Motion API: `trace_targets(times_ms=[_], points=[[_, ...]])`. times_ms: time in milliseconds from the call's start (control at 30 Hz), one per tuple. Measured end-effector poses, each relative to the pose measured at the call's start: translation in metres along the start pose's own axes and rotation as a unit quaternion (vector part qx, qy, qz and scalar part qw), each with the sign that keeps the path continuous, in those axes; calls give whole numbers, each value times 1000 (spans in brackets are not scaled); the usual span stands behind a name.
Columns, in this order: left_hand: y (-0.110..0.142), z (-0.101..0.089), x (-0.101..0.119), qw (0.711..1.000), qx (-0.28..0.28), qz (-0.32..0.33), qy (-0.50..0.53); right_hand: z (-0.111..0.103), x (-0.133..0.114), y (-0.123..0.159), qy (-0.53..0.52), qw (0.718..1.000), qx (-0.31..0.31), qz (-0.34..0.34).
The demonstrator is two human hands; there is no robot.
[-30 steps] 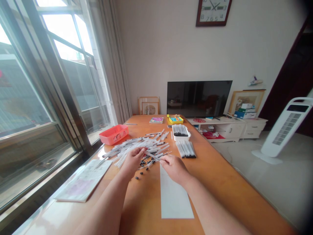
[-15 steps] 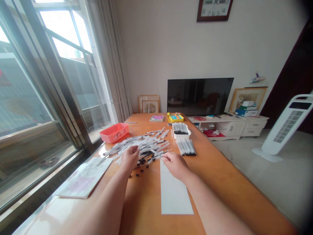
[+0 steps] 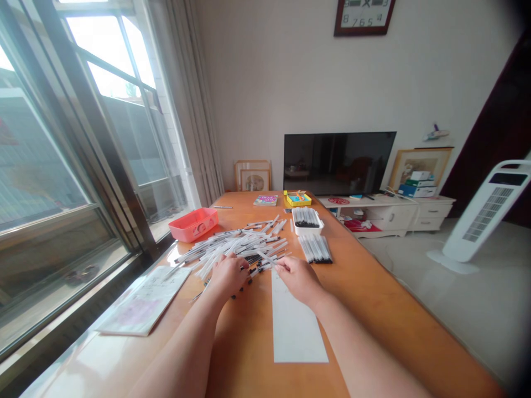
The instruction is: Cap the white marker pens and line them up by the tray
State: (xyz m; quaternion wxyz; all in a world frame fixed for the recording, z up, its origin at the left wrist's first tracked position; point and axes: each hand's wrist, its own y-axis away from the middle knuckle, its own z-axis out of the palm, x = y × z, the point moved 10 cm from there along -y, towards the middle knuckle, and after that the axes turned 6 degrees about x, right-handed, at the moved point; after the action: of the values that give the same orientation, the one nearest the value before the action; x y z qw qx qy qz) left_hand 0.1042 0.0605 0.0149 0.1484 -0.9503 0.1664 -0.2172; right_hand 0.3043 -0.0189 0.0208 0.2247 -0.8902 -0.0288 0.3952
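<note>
"What's under the left hand point(image 3: 228, 277)?"

"Can't say. It covers part of the heap of pens point(image 3: 232, 246), and those small black bits point(image 3: 239, 297) beside it are too tiny to name from here."

"And the right hand point(image 3: 299, 280)?"

"Its fingers hide part of a pen point(image 3: 267, 258), so I can't tell whether they're gripping it."

"What about the clock point(image 3: 364, 19)?"

"The top edge cuts it off, and the bottom edge does the same to the arms point(image 3: 178, 348). The fan point(image 3: 485, 213) runs off the right edge."

"Can you read that paper point(image 3: 143, 301)?"

"No, whatever's on it is too small."
</note>
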Motion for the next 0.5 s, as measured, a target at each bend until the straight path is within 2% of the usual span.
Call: trace_targets(times_ms=[200, 267, 333, 400, 500], points=[[-4, 7, -3, 1000, 14, 15, 6, -1, -2, 0, -4, 1000, 1, -4], [-6, 4, -3, 998, 34, 11, 46, -1, -3, 0, -6, 1000, 1, -5], [-8, 1, -6, 989, 51, -19, 138, -1, -4, 1, -10, 1000, 2, -7], [-8, 1, -13, 955, 52, -79, 280, -1, -5, 1, -15, 1000, 2, -13], [-4, 5, -17, 860, 34, -162, 483, 1, -10, 1, -21, 999, -2, -28]])
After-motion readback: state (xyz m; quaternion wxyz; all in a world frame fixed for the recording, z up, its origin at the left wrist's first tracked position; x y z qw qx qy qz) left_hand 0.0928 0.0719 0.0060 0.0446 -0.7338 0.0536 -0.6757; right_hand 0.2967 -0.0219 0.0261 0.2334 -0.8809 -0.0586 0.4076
